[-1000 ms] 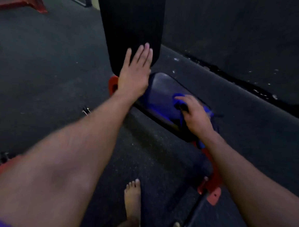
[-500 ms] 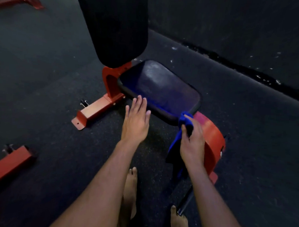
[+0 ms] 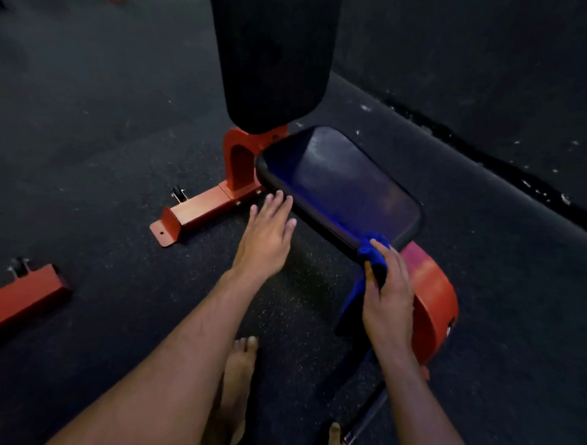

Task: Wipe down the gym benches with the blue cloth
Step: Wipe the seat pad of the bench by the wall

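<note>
A gym bench stands before me: a dark seat pad (image 3: 340,187), a black upright back pad (image 3: 272,53) and a red frame (image 3: 241,159). My right hand (image 3: 387,304) grips the blue cloth (image 3: 371,256) at the seat pad's near corner, and the cloth's tail hangs down beside the red curved end cover (image 3: 433,302). My left hand (image 3: 266,236) is flat with fingers apart, its fingertips at the near left edge of the seat pad, holding nothing.
The red floor foot (image 3: 191,214) of the bench runs left over the dark rubber floor. Another red frame part (image 3: 19,298) lies at the left edge. A dark wall (image 3: 493,79) rises behind the bench. My bare feet (image 3: 238,381) stand near the bench.
My left hand came off the back pad and dropped to the seat's near edge. My right hand dragged the cloth from the seat's top to its near corner. The view pulled back.
</note>
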Available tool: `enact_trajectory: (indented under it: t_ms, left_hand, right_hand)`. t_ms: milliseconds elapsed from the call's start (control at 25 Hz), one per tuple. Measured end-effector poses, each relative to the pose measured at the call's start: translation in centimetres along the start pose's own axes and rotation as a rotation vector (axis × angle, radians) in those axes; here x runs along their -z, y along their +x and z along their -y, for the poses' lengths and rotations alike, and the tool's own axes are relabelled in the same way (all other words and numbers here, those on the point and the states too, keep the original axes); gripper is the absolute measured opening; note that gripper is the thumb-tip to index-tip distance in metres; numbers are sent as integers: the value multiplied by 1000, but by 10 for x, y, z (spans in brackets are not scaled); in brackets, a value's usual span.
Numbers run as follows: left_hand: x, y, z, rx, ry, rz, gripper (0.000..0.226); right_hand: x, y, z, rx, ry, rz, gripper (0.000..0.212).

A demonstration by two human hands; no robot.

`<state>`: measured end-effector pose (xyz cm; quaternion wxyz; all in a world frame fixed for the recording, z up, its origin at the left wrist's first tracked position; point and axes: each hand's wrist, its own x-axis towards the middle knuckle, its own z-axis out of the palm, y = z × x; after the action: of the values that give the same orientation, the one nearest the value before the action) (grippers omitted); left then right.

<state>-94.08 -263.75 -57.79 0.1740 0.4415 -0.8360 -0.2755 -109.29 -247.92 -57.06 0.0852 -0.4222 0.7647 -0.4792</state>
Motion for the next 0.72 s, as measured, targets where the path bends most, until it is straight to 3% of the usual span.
enact_trajectory:
  t_ms: [120, 200, 320, 400, 480, 720]
  left_hand:
    - [6, 48, 5, -221, 173, 1, 55]
    - [-6, 102, -3, -528, 326, 124, 63]
    - [-37, 163, -35, -1013, 518, 390, 63]
    - [-46, 183, -49, -1204, 587, 522, 60]
    - [-49, 195, -53, -1256, 535, 605, 60]
    - [-49, 203, -47, -1248, 503, 613, 64]
  right_hand:
    - [-31, -5, -5, -381, 279, -419, 23]
    - [-60, 1, -16, -635, 463, -669, 14]
    - [-91, 10, -20, -753, 463, -739, 16]
    - [-101, 10, -10, -781, 481, -738, 25]
    - [-106, 15, -4, -834, 503, -751, 29]
    - [-97, 45, 27, -1080, 556, -839, 28]
